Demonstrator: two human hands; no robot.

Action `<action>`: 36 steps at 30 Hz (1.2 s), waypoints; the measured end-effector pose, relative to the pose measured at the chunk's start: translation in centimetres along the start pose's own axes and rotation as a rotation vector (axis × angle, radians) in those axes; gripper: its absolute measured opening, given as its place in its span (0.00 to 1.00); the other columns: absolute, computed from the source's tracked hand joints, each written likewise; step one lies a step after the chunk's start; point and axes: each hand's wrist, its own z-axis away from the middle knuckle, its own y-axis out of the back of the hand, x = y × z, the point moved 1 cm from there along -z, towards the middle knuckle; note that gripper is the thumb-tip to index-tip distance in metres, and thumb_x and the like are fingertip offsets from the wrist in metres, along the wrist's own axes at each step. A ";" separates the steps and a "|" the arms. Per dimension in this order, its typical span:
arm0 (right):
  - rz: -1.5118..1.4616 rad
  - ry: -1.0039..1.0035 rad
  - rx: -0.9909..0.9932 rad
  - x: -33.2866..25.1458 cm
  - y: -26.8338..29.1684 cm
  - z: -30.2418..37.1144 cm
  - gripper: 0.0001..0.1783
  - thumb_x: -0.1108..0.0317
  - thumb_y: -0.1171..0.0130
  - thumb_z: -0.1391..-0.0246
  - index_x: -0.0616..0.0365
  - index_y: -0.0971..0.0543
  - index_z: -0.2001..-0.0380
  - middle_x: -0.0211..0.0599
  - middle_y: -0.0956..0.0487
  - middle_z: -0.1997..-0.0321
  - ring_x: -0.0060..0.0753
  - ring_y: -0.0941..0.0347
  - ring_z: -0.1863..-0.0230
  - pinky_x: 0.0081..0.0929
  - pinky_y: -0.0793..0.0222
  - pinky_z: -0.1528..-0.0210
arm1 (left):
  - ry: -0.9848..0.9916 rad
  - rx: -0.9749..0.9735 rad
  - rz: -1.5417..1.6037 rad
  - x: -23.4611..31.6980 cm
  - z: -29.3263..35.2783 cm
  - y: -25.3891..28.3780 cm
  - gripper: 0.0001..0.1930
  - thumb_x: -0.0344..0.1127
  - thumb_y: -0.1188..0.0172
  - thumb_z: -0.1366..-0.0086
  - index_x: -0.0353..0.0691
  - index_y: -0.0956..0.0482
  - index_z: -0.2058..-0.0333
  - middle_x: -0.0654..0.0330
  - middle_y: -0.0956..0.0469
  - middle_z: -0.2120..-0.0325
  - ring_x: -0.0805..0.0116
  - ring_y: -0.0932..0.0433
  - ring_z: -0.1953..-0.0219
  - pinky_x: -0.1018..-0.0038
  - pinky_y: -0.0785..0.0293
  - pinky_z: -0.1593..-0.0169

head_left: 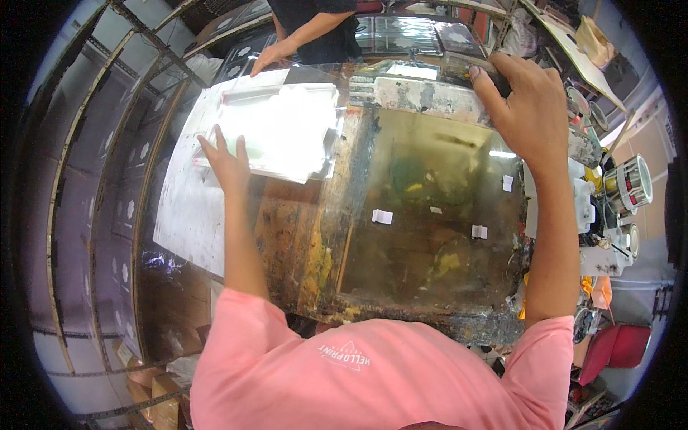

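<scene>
My left hand (228, 161) lies with fingers spread on a stack of clear and white sheets (287, 122), at the left of the worktable. Its fingertips touch the near left part of the stack. At the far right, my right hand (530, 104) is curled over a dark, stained bar (494, 70) on the far side of a framed panel. The panel's surface (423, 186) is brownish, see-through and glossy. On it sit small white tabs (383, 216). A paint-smeared pale bar (430, 97) runs along its far edge.
Across the table a person in dark clothes rests a hand (276, 55) near the sheets. A large white board (190, 222) lies under the stack. Metal racks (100, 179) stand at left. Paint cans (629, 183) and bottles crowd the right, with a red chair (615, 352) beyond.
</scene>
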 end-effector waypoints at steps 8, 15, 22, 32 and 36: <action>0.013 0.022 0.047 0.1 -0.1 -0.2 0.24 0.47 0.42 0.36 0.60 0.16 0.61 0.48 0.16 0.61 0.52 0.23 0.61 0.41 0.36 0.53 | -0.277 -0.566 -0.073 4.9 6.9 1.5 0.31 0.55 0.59 0.20 0.41 0.32 0.29 0.49 0.42 0.25 0.43 0.49 0.22 0.38 0.63 0.23; -0.012 0.037 0.039 0.2 -0.3 0.5 0.26 0.45 0.43 0.36 0.61 0.15 0.58 0.47 0.16 0.63 0.51 0.21 0.59 0.43 0.36 0.52 | -0.160 -0.669 -0.046 4.9 5.0 1.5 0.28 0.53 0.62 0.19 0.46 0.25 0.33 0.55 0.29 0.31 0.49 0.38 0.26 0.38 0.66 0.23; 0.018 0.043 0.056 0.1 -0.1 -0.2 0.25 0.45 0.42 0.39 0.60 0.16 0.62 0.47 0.16 0.68 0.51 0.20 0.61 0.46 0.34 0.54 | -0.312 -0.710 0.301 11.6 2.5 5.5 0.27 0.52 0.57 0.19 0.38 0.14 0.50 0.51 0.16 0.47 0.50 0.22 0.41 0.43 0.56 0.24; -0.046 0.029 0.054 -0.1 0.4 -0.6 0.25 0.47 0.44 0.42 0.59 0.17 0.77 0.49 0.17 0.73 0.53 0.19 0.66 0.50 0.32 0.57 | -0.648 -0.859 0.343 29.0 17.7 1.6 0.50 0.80 0.49 0.37 0.39 0.26 0.34 0.42 0.32 0.31 0.43 0.37 0.28 0.41 0.60 0.23; -0.075 0.049 0.097 0.1 0.4 -0.5 0.26 0.47 0.44 0.42 0.61 0.17 0.77 0.49 0.17 0.74 0.51 0.18 0.66 0.48 0.33 0.55 | -0.757 -0.918 0.309 31.2 19.6 0.3 0.65 0.89 0.49 0.48 0.38 0.37 0.27 0.41 0.46 0.25 0.40 0.52 0.22 0.38 0.70 0.23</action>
